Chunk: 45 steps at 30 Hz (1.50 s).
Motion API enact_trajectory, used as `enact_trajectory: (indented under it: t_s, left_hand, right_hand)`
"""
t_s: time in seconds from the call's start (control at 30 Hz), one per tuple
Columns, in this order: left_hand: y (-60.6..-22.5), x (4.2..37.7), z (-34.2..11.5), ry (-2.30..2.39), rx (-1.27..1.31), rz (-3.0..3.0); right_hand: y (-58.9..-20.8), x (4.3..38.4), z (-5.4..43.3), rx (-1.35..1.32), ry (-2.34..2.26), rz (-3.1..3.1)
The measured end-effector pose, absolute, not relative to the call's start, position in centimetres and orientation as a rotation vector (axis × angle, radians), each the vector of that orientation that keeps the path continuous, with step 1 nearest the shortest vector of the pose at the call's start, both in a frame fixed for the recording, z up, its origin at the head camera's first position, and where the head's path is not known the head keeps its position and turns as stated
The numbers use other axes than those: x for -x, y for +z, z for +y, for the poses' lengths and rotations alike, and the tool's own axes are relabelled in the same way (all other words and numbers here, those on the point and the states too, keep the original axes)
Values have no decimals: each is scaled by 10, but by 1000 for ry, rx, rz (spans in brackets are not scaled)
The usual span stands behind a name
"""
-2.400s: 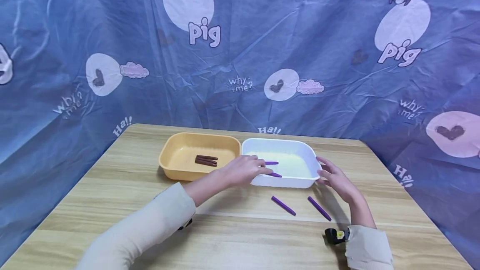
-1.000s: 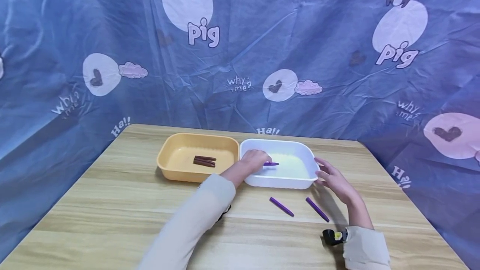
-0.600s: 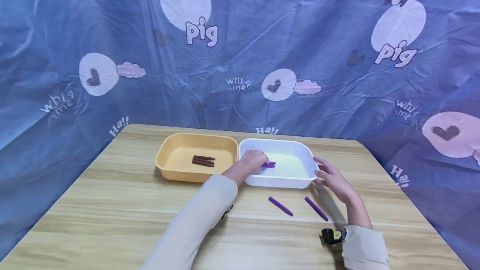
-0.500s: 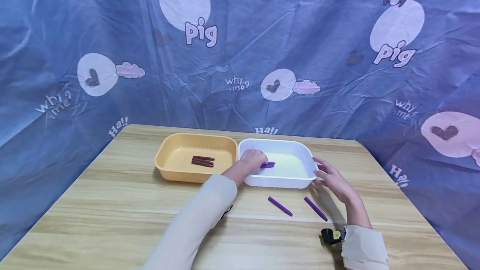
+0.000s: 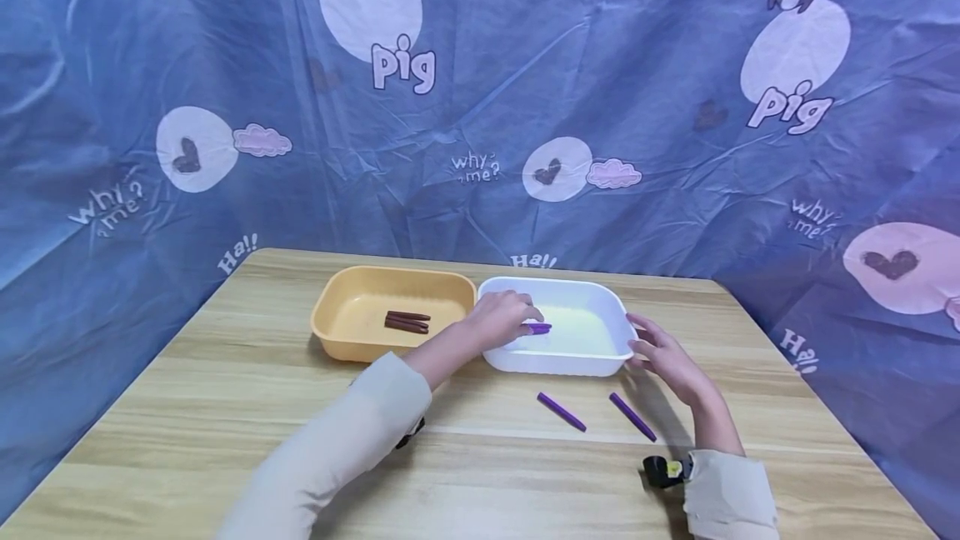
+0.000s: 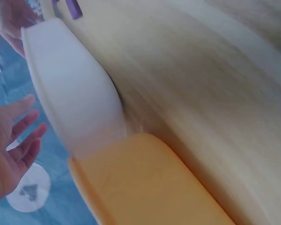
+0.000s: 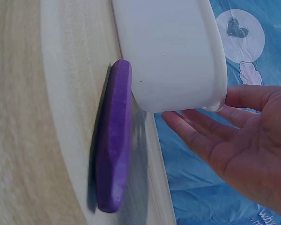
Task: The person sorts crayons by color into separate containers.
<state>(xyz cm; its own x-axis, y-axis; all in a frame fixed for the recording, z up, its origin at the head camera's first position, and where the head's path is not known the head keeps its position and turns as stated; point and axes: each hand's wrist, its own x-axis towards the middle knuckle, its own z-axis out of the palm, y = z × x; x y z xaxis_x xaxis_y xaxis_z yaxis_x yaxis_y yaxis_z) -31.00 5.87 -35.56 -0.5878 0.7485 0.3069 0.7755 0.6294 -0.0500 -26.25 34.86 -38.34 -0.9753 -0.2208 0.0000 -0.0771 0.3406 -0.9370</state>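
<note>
My left hand [image 5: 504, 319] is over the left part of the white plastic bin [image 5: 562, 365]. Its fingers are spread with nothing between them in the left wrist view. Close by its fingertips, purple crayons [image 5: 540, 328] lie side by side in the bin, partly covered by the hand in the head view. At the bin's right end, my right hand [image 5: 667, 361] touches the outer wall and rim with extended fingers. Two more purple crayons, a left one [image 5: 561, 412] and a right one [image 5: 632, 417], lie on the table in front of the bin.
A yellow bin [image 5: 352, 349] stands against the white bin's left side, with several brown crayons [image 5: 407, 322] inside. Both stand toward the back of the wooden table [image 5: 480, 473]. Behind hangs a blue printed cloth [image 5: 480, 107].
My left hand brought a purple crayon into the white bin, laid it beside another and let go. It has since lifted and drawn back slightly left. My right hand stays at the bin.
</note>
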Motion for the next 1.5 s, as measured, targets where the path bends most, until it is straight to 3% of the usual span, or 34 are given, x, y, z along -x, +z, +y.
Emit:
enact_trajectory:
  t_s: [0.37, 0.7, 1.5]
  left_hand:
    - [-364, 267, 55, -130, 1594, -2054]
    - [-385, 264, 59, 336, 1935, -1938]
    - [-407, 282, 74, 401, 2034, -1761]
  right_hand:
    - [-383, 262, 348, 263, -1693, 2477]
    - [-383, 264, 350, 259, -1694, 2469]
    - [-386, 263, 351, 272, -1714, 2460]
